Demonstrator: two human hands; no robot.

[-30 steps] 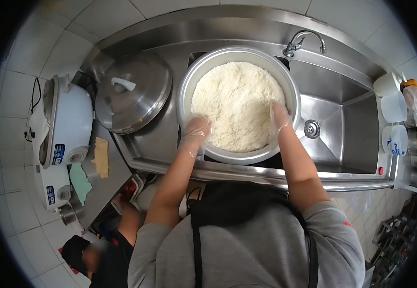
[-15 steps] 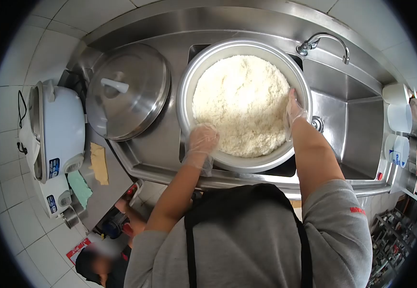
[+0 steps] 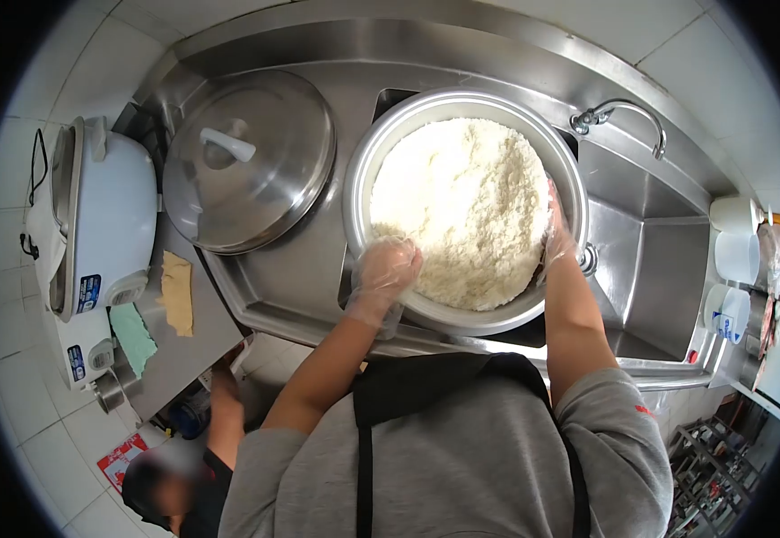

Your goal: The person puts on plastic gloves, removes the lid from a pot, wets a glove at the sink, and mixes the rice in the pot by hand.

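Observation:
A large round metal pot (image 3: pixel 360 170) full of white cooked rice (image 3: pixel 457 206) rests over the sink counter. My left hand (image 3: pixel 388 271), in a clear plastic glove, is curled over the near-left rim of the pot. My right hand (image 3: pixel 560 224), also in a clear glove, reaches inside the right wall, with its fingers stretched along the edge of the rice. Its fingertips are partly hidden between the rice and the wall.
A domed steel lid (image 3: pixel 251 179) lies left of the pot. Right of it are a faucet (image 3: pixel 618 117) and a sink basin (image 3: pixel 650 269). Far left stand white cookers (image 3: pixel 116 224) and cloths (image 3: pixel 176 291). Another person (image 3: pixel 174 489) is at lower left.
The camera view has tilted a little. My right hand has slid lower along the pot's inner wall, and the rice beside it looks more broken up. My left hand stays at the rim.

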